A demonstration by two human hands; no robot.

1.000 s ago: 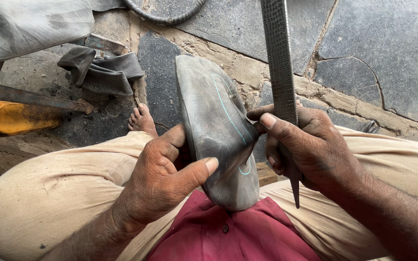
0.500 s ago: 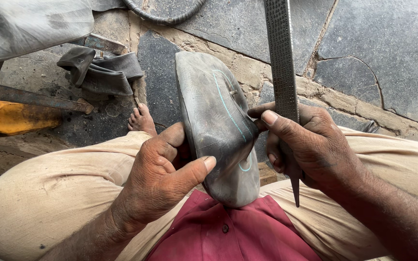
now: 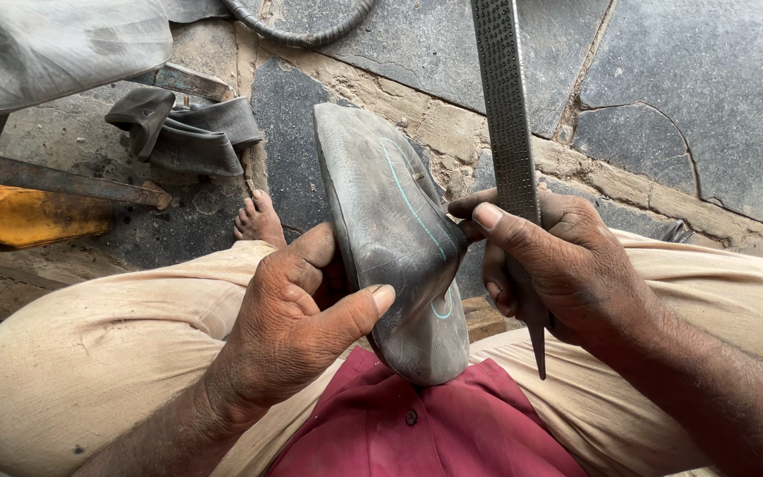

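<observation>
Leftmost, a yellow-orange object (image 3: 19,215) lies on the stone floor (image 3: 708,97) beside folded dark rubber scraps (image 3: 192,132). Next, the left hand (image 3: 298,322) closes around a folded grey rubber tube piece (image 3: 395,238) with a thin blue line, held over the lap. Rightward, the right hand (image 3: 558,265) grips a long grey metal rasp (image 3: 507,115) upright, just beside the rubber; rasping looks unstarted.

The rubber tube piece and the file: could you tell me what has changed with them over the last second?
Very little. The right hand has slid the metal file slightly along the folded grey rubber tube piece. The left hand keeps its grip, thumb pressed on the rubber. Nothing was picked up or released; the rubber scraps on the stone floor are unmoved.
</observation>
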